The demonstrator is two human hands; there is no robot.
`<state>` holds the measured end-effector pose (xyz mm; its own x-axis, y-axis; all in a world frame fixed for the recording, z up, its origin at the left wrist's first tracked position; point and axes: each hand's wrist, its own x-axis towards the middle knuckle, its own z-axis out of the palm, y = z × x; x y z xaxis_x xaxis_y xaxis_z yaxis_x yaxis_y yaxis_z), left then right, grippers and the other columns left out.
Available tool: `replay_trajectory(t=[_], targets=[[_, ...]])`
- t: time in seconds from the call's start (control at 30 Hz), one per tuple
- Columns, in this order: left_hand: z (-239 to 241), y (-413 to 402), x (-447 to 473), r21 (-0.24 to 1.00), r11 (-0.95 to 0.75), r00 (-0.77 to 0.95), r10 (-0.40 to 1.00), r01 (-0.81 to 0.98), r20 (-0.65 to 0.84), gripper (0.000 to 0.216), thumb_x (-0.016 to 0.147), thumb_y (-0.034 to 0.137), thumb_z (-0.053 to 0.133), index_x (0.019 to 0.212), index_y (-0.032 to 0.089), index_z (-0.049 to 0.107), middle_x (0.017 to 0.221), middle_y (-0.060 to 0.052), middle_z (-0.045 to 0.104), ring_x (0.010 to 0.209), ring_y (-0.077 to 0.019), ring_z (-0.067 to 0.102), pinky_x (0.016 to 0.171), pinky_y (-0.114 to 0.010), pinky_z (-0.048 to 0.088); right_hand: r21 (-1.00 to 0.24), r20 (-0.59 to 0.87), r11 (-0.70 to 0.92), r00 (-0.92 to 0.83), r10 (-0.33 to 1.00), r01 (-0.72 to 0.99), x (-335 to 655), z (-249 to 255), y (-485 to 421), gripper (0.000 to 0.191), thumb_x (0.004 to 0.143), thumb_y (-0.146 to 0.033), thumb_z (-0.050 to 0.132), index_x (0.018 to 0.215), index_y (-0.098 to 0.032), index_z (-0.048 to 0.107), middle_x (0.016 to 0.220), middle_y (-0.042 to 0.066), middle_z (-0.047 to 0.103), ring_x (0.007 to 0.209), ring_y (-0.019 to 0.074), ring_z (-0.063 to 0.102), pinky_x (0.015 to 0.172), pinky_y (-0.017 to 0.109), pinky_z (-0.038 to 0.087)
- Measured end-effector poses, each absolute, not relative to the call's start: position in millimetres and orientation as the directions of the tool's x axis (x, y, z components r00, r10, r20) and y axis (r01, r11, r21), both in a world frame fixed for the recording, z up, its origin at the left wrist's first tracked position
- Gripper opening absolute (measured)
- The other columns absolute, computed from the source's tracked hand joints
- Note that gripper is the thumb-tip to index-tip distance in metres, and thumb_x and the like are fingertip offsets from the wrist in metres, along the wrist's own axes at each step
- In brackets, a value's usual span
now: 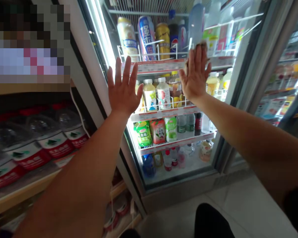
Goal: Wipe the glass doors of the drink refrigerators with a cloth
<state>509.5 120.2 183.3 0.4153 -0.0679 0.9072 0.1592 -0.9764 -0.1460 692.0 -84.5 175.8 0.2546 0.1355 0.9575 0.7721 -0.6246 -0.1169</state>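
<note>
Both my arms reach up toward the glass door (129, 132) of a lit drinks fridge. My left hand (123, 88) is open with its fingers spread, up against the door's left part, in front of a shelf of juice bottles (157, 94). My right hand (195, 72) lies flat with its fingers stretched upward, higher on the glass. A brownish cloth-like thing (202, 44) peeks out above its fingertips and beside its thumb, seemingly pressed under the palm. Cans and bottles (146, 36) stand on the top shelf behind the hands.
Wire shelves hold green and pink bottles (157, 130) and small bottles (167, 159) at the bottom. To the left, a wooden rack (22, 191) carries large water bottles (52, 140) with red labels. A second fridge door (285, 82) is on the right. Pale floor tiles (250, 205) lie below.
</note>
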Motion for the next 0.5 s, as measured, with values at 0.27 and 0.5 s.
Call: replay_trajectory(t=[0.27, 0.5], targets=[[182, 120, 508, -0.124, -0.984, 0.433, -0.056, 0.131, 0.9, 0.068, 0.095, 0.051, 0.04, 0.158, 0.034, 0.018, 0.162, 0.016, 0.003, 0.152, -0.0164, -0.011, 0.127, -0.041, -0.017, 0.067, 0.925, -0.589, 0.172, 0.34, 0.805, 669, 157, -73, 0.073, 0.099, -0.059, 0.019, 0.159, -0.017, 0.019, 0.166, 0.008, 0.012, 0.154, 0.028, 0.002, 0.124, 0.057, 0.004], [181, 118, 507, -0.158, -0.979, 0.405, -0.093, 0.13, 0.909, 0.067, 0.096, 0.053, 0.037, 0.157, 0.033, 0.02, 0.163, 0.013, 0.006, 0.153, -0.0173, -0.007, 0.127, -0.043, -0.013, 0.079, 0.91, -0.552, 0.165, 0.379, 0.83, 661, 171, -65, 0.071, 0.099, -0.057, 0.018, 0.161, -0.024, 0.007, 0.167, 0.001, 0.009, 0.154, 0.0265, -0.006, 0.125, 0.059, 0.001]])
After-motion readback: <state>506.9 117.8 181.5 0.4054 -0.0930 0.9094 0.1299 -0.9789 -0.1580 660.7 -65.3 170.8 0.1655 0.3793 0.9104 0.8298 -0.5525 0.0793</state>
